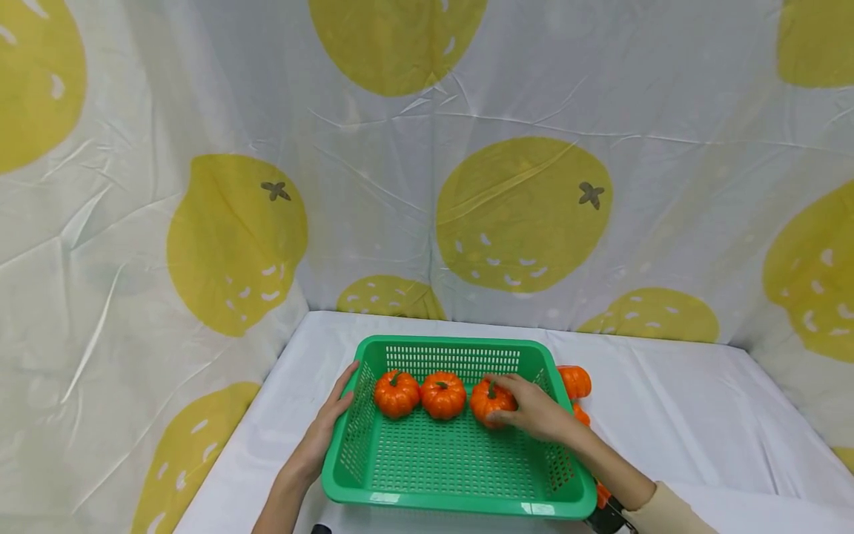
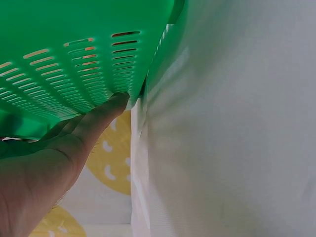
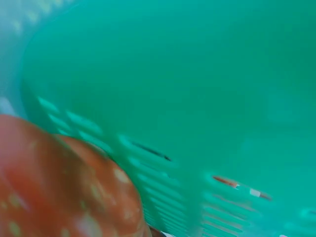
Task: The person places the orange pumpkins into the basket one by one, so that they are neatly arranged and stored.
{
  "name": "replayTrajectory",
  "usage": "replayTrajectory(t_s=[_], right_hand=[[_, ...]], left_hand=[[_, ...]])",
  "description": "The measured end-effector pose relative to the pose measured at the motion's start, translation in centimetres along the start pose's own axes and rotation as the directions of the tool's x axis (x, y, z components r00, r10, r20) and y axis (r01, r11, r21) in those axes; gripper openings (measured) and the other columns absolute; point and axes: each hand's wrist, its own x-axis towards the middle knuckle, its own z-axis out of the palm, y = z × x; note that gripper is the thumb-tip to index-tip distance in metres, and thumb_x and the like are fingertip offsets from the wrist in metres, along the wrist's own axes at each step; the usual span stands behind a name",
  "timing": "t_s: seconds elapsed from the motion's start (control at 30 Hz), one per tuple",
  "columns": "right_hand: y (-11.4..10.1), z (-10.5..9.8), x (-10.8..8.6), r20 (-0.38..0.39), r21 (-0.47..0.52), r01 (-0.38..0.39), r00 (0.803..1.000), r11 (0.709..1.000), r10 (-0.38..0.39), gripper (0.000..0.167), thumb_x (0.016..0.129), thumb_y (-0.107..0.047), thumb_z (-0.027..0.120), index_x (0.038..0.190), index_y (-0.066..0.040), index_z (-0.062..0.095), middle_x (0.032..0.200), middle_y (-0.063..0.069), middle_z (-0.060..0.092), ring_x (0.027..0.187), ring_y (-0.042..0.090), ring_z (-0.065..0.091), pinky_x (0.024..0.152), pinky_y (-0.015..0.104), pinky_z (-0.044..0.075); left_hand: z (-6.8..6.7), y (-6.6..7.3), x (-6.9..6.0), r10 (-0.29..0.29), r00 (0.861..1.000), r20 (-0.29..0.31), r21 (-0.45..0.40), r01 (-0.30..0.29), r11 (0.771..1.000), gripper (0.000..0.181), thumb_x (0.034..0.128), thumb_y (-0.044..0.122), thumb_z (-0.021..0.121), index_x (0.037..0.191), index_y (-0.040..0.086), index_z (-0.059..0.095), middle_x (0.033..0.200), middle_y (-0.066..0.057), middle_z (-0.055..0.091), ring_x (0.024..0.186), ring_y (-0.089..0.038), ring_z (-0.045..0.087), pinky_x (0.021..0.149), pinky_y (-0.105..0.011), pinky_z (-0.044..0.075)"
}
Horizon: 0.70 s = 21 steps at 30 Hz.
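Observation:
A green plastic basket (image 1: 467, 343) with slotted walls stands on the white-covered table. Along its back part sit a left orange pumpkin (image 1: 396, 394), a middle pumpkin (image 1: 443, 395) and a right pumpkin (image 1: 490, 404), all small and ribbed. My right hand (image 1: 537, 409) reaches over the basket's right rim and grips the right pumpkin, thumb at its front and fingers behind. My left hand (image 1: 327, 423) lies against the left wall; in the left wrist view, extended fingers of that hand (image 2: 74, 140) touch the outside of the basket (image 2: 94, 24).
Outside the basket's right wall lie more orange pumpkins (image 1: 574, 381), partly hidden by the rim and my right arm. The right wrist view has a blurred orange pumpkin (image 3: 74, 182) beside the green wall (image 3: 197, 79). Lemon-printed white cloth (image 1: 373, 208) hangs behind the table.

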Motion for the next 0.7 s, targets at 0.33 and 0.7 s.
replayTrajectory(t_s=[0.33, 0.7], right_hand=[[0.17, 0.04, 0.69, 0.003, 0.045, -0.009, 1.000, 0.999, 0.009, 0.061, 0.090, -0.022, 0.081, 0.145, -0.005, 0.059, 0.143, 0.023, 0.061, 0.121, 0.036, 0.062, 0.092, 0.045, 0.054], [-0.35, -0.17, 0.69, -0.040, 0.075, -0.109, 0.993, 0.991, 0.112, 0.066, 0.085, -0.013, 0.085, 0.145, -0.003, 0.059, 0.138, 0.025, 0.063, 0.124, 0.039, 0.060, 0.098, 0.053, 0.052]], left_hand=[[0.03, -0.01, -0.06, -0.002, 1.000, -0.002, -0.002, 0.002, 1.000, 0.054, 0.1129, 0.045, 0.026, 0.165, 0.042, 0.014, 0.176, -0.003, 0.003, 0.159, -0.036, 0.008, 0.121, -0.062, 0.016], [0.07, -0.01, 0.05, -0.002, 1.000, 0.001, -0.003, 0.002, 1.000, 0.054, 0.1129, 0.045, 0.026, 0.165, 0.041, 0.013, 0.176, -0.004, 0.003, 0.158, -0.036, 0.010, 0.120, -0.060, 0.020]])
